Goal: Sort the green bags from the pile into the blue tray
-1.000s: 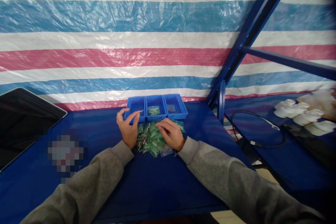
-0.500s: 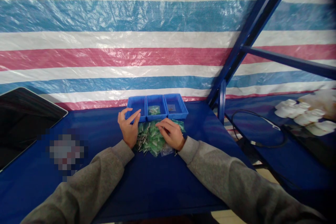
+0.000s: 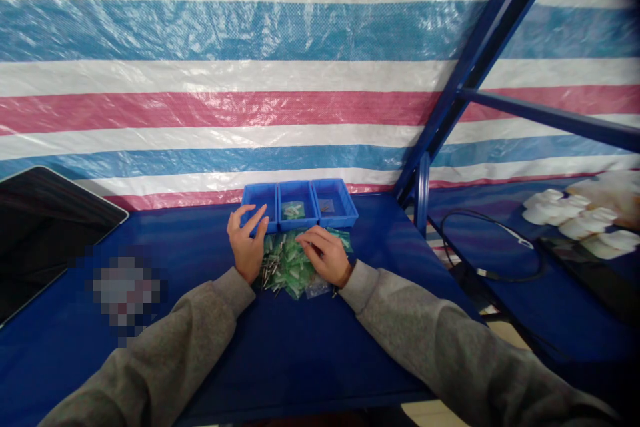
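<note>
My left hand (image 3: 246, 245) has its fingers spread, in front of the left blue bin (image 3: 261, 192) and beside a pile of small green plastic bags (image 3: 295, 272). Loose metal pins or screws (image 3: 273, 268) lie at the pile's left side. Over the pile's right part is my right hand (image 3: 329, 257), thumb and fingertips pinched together; whatever they hold, if anything, I cannot make out. The middle blue bin (image 3: 297, 187) contains a green bag (image 3: 293, 209) with light-coloured pieces in it. In the right blue bin (image 3: 330, 185) lies a small clear bag (image 3: 327, 205).
A dark flat screen (image 3: 45, 233) and a pixelated patch (image 3: 125, 290) are at the left of the blue table (image 3: 300, 360). To the right stand a blue metal frame (image 3: 450, 113), a black cable (image 3: 493, 277) and white wrapped items (image 3: 575, 213). Striped sheeting (image 3: 225, 107) hangs behind.
My left hand has shifted very slightly, with its fingers still spread. The right hand, the bins and the pile look the same.
</note>
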`<state>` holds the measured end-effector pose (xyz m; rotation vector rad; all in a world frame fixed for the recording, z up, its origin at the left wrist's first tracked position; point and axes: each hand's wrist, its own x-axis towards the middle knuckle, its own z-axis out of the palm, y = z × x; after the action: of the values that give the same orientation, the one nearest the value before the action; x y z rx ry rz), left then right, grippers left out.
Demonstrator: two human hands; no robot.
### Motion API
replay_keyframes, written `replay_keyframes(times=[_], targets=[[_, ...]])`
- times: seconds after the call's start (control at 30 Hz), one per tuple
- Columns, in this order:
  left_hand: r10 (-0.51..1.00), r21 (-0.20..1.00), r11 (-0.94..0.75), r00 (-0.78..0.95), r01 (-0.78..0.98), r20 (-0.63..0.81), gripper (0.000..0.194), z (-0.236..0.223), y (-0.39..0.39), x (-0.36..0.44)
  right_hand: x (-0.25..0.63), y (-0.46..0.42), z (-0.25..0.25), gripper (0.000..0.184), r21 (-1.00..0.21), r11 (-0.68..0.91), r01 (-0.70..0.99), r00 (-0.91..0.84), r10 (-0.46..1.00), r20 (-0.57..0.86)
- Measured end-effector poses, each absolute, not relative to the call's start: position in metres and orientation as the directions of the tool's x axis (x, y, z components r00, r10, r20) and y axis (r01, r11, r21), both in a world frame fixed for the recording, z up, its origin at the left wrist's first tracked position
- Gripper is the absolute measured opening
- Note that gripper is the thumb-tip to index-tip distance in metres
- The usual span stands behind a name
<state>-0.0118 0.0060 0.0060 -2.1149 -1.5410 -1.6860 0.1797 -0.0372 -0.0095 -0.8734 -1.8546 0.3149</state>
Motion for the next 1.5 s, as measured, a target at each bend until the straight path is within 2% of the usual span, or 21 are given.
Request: replay_keyframes(times=[0.13,0.4,0.6,0.7,0.87,1.0,1.17,1.5], targets=[[0.648,0.511,-0.554,-0.045,0.657,0.76,0.02,0.01,0.001,-0.009,0.18,-0.036,-0.01,0.02,-0.561,0.703,0.437,-0.226,0.689,0.688],[0.597,0.416,-0.697,0.152,0.584,0.788,0.017,0.011,-0.01,-0.005,0.181,-0.039,-0.008,0.017,-0.529,0.702,0.478,-0.25,0.685,0.684],[0.624,0.451,-0.685,0.141,0.572,0.769,0.016,0.014,-0.013,-0.003,0.182,-0.039,-0.008,0.017,-0.463,0.741,0.485,-0.305,0.64,0.705],[0.633,0.47,-0.683,0.133,0.559,0.763,0.017,0.015,-0.013,-0.003,0.182,-0.038,-0.007,0.018,-0.394,0.778,0.489,-0.387,0.598,0.701],[0.642,0.488,-0.692,0.145,0.533,0.753,0.019,0.014,-0.013,-0.003,0.18,-0.038,-0.003,0.029,-0.253,0.82,0.513,-0.588,0.551,0.592],[0.65,0.499,-0.69,0.146,0.524,0.745,0.02,0.013,-0.012,-0.003,0.179,-0.039,0.0,0.037,-0.189,0.824,0.534,-0.678,0.551,0.487],[0.651,0.501,-0.691,0.148,0.521,0.745,0.019,0.014,-0.013,-0.003,0.178,-0.04,0.001,0.044,-0.17,0.817,0.551,-0.721,0.568,0.396],[0.66,0.513,-0.692,0.157,0.508,0.735,0.019,0.013,-0.012,-0.003,0.177,-0.039,0.003,0.048,-0.155,0.815,0.558,-0.744,0.574,0.342]])
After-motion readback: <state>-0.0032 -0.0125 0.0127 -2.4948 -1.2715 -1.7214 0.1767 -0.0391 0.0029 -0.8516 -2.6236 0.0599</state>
